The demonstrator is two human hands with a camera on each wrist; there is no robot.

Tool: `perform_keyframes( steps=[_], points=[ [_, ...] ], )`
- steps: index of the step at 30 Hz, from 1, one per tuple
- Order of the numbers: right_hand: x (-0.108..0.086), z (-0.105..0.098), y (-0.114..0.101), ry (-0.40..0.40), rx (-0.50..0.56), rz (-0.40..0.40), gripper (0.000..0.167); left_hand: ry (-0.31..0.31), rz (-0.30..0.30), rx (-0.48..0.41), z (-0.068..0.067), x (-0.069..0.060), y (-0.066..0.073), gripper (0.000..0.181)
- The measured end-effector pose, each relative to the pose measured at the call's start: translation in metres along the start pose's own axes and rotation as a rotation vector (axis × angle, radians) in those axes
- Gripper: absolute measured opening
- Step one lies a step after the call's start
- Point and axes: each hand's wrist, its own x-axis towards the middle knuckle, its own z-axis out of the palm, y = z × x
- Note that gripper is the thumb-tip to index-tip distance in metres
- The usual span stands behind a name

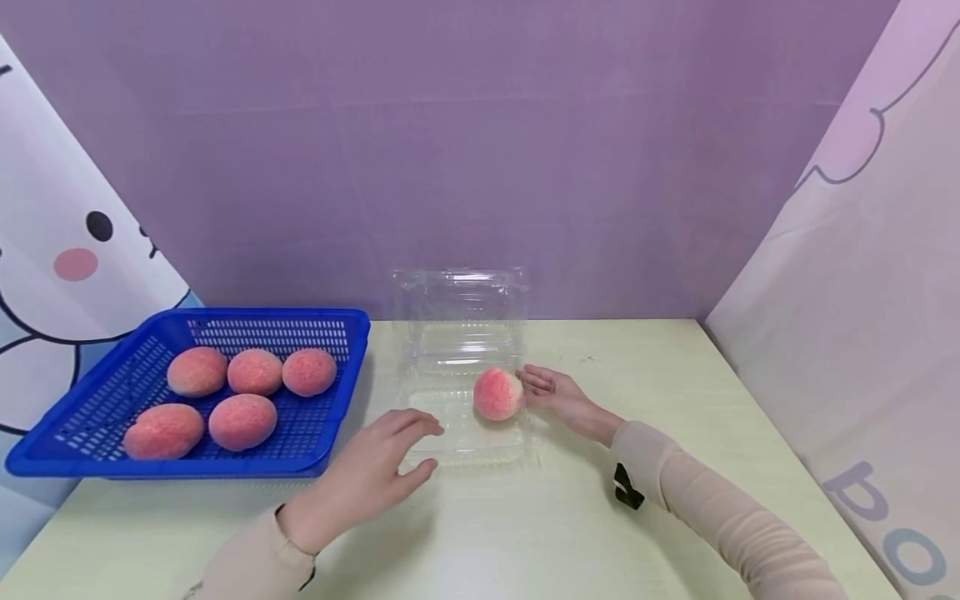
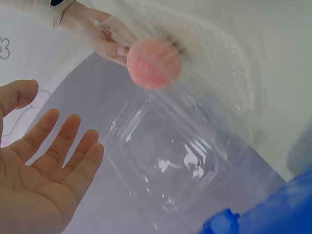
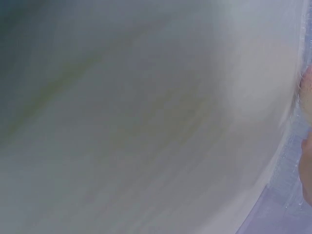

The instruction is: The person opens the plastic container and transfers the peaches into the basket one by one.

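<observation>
One peach sits in the right part of the base of a clear plastic clamshell box, whose lid stands raised at the back. Just right of the peach is my right hand, its fingers extended and the fingertips at the fruit's side; whether they touch it I cannot tell. My left hand hovers in front and to the left of the box, fingers spread apart. The left wrist view shows that hand with a bare palm. Only slivers of peach and hand appear in the right wrist view.
A blue plastic basket with several peaches stands at the left, close to my left forearm. A purple cloth hangs behind the pale table, and printed cloths hang at both sides.
</observation>
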Motion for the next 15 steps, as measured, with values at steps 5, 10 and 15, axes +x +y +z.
perform_keyframes(
  steps=[5, 10, 15],
  points=[
    [0.0, 0.001, 0.0, -0.002, 0.003, -0.002, 0.069, -0.042, 0.004, -0.05, 0.01, 0.014, 0.002, 0.028],
    [-0.001, 0.001, 0.001, -0.001, 0.0, 0.0, 0.069, -0.079, -0.007, -0.074, 0.021, 0.031, 0.004, 0.028],
    [0.0, 0.0, 0.001, 0.002, -0.012, 0.003, 0.069, -0.108, -0.035, -0.103, 0.025, 0.057, 0.004, 0.034]
  ],
)
